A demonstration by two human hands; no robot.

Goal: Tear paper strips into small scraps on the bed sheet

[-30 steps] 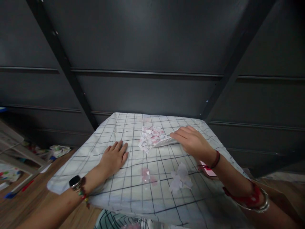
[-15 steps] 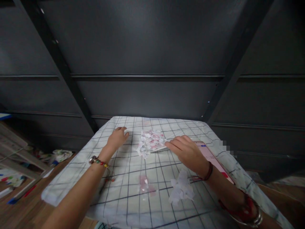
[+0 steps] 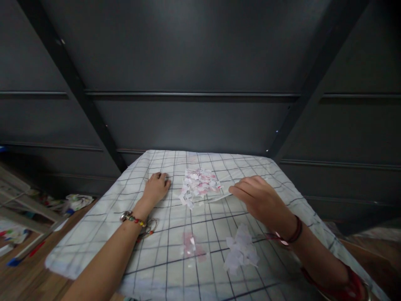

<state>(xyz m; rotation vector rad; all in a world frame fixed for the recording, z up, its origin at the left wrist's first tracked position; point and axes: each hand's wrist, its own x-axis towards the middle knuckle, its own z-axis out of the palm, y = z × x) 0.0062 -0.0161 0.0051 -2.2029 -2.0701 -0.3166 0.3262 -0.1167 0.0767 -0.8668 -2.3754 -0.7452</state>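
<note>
On my feed, the right hand (image 3: 259, 197) pinches a thin white sheet (image 3: 221, 197) beside the heap of torn paper scraps (image 3: 199, 184) on the checked tabletop (image 3: 175, 259); my left hand (image 3: 156, 187) rests loosely unclenched, left of the heap.

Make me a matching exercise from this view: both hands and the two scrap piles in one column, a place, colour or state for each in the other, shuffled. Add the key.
Things
1. Left hand
2. Right hand
3. Farther scrap pile
4. Nearer scrap pile

Places, colours, states
A. Plain white, on the near part of the checked cloth
B. Fingertips at the edge of a thin pale sheet
C. Mixed white and pink
D. Multicoloured beaded bracelet at the wrist

Right pairs: 1-D, 2-B, 3-C, 4-A
</note>
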